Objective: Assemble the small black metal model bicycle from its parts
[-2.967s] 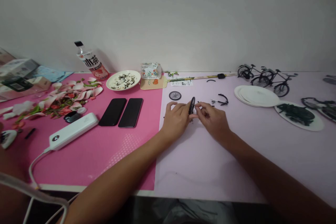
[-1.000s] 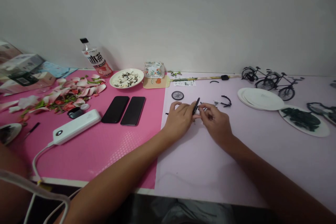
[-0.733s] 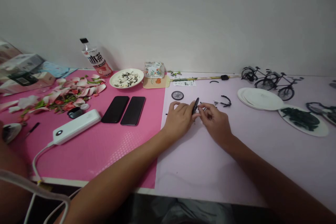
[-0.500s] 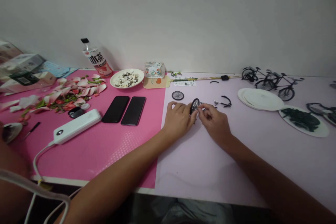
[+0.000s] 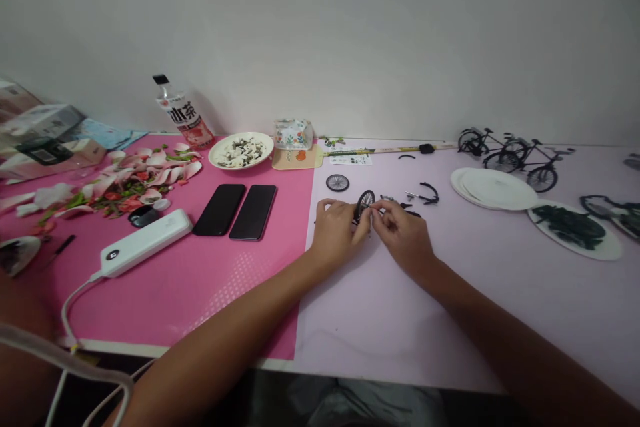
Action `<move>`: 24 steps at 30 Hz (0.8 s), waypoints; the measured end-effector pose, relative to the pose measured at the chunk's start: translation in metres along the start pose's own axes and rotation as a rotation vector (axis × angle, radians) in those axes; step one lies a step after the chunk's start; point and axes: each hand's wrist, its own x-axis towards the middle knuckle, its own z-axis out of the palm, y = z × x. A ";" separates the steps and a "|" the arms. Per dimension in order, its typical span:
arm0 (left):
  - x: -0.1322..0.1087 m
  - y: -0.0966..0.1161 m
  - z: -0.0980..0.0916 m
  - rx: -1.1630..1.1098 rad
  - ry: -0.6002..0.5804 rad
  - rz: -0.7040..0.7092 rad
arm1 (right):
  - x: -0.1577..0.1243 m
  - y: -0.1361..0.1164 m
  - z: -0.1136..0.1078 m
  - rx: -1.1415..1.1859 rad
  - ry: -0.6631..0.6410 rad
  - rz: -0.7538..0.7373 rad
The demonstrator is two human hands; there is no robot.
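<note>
Between my hands, a small black spoked model bicycle wheel (image 5: 366, 201) stands upright just above the pale tabletop. My left hand (image 5: 336, 230) is closed on it, thumb and fingers pinching its near side. At the wheel's right, the fingertips of my right hand (image 5: 400, 228) are pinched close to its hub; whatever they hold is too small to make out. A second spoked wheel (image 5: 337, 183) lies flat beyond my left hand. Behind my right hand are a curved black part (image 5: 431, 194) and other small dark pieces, partly hidden by the fingers.
Two assembled model bicycles (image 5: 520, 161) stand at the back right, behind stacked white plates (image 5: 495, 189). A plate with dark green stuff (image 5: 575, 230) lies nearer. Leftward are two phones (image 5: 253, 212), a white power bank (image 5: 145, 243) with cable, a bottle (image 5: 184, 113) and scattered petals (image 5: 125, 180).
The wheel has shifted slightly left and tilted a little more. My right hand has moved slightly left with it, uncovering dark pieces behind its fingers.
</note>
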 end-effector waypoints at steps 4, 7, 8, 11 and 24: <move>0.000 0.001 -0.003 -0.025 -0.045 -0.018 | 0.000 -0.001 0.000 0.000 0.013 -0.013; 0.001 0.002 -0.004 -0.035 -0.061 -0.011 | 0.001 -0.001 0.000 -0.002 0.033 -0.048; 0.000 0.002 -0.004 -0.034 -0.055 -0.002 | 0.001 0.000 0.000 -0.004 0.036 -0.057; 0.000 0.003 -0.003 -0.022 -0.020 0.037 | 0.001 0.000 -0.001 -0.014 0.039 -0.055; -0.004 -0.005 0.006 0.039 0.068 0.173 | -0.002 -0.019 0.000 0.315 0.063 0.265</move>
